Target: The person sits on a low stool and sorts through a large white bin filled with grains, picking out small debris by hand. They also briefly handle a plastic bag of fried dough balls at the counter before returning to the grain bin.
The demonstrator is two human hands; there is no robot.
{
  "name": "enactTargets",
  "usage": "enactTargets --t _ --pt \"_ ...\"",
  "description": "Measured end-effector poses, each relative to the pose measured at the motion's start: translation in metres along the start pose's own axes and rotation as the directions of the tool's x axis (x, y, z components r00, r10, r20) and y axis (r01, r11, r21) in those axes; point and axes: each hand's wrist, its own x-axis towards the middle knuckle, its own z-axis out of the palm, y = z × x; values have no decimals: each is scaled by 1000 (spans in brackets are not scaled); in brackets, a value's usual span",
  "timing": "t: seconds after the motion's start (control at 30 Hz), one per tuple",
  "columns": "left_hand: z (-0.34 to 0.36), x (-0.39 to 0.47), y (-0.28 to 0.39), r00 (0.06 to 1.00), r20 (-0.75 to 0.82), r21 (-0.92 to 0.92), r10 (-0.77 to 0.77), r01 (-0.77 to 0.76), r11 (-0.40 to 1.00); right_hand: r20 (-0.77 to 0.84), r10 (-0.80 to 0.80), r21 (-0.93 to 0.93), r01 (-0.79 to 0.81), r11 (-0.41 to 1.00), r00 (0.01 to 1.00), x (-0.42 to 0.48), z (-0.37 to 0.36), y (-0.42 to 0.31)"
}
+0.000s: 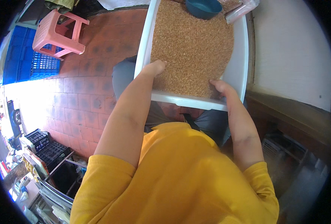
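A deep white plastic bin [240,64] stands before me, holding a broad bed of golden-brown, grain-like pieces [193,50]. My left hand [157,67] is at the bin's left side, touching the pieces, its fingers mostly hidden. Near the front right corner, my right hand [220,86] also reaches into the bed, with the thumb showing and the other fingers out of sight. What either hand holds cannot be seen. A dark teal plastic bowl [203,9] rests on the pieces at the far end, beside a clear plastic bag [242,10].
A pale wall [291,50] runs close along the right. To the left, red floor tiles [109,44] lead to a pink plastic stool [60,35] and blue crates [22,54]. Black crates [52,154] and a metal-framed rack [60,165] stand at the lower left.
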Motion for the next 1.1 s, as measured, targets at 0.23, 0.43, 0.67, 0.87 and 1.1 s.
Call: enactTargets --t 0.23,0.43,0.67,0.87,1.1 --pt "19 47 -31 993 115 -173 25 -5 985 -55 -20 78 24 997 998 8 7 7" --pt "29 31 -18 981 191 -39 25 -18 999 16 15 204 -18 979 1000 21 20 5" --pt "45 13 -3 950 310 -345 -43 154 926 204 36 714 -174 679 978 42 42 0" --pt "70 37 -7 807 590 -528 0 386 756 272 78 790 -269 551 959 6 48 -37" --pt "66 13 13 772 632 -618 64 453 643 310 47 833 -295 469 950 -6 47 -45"
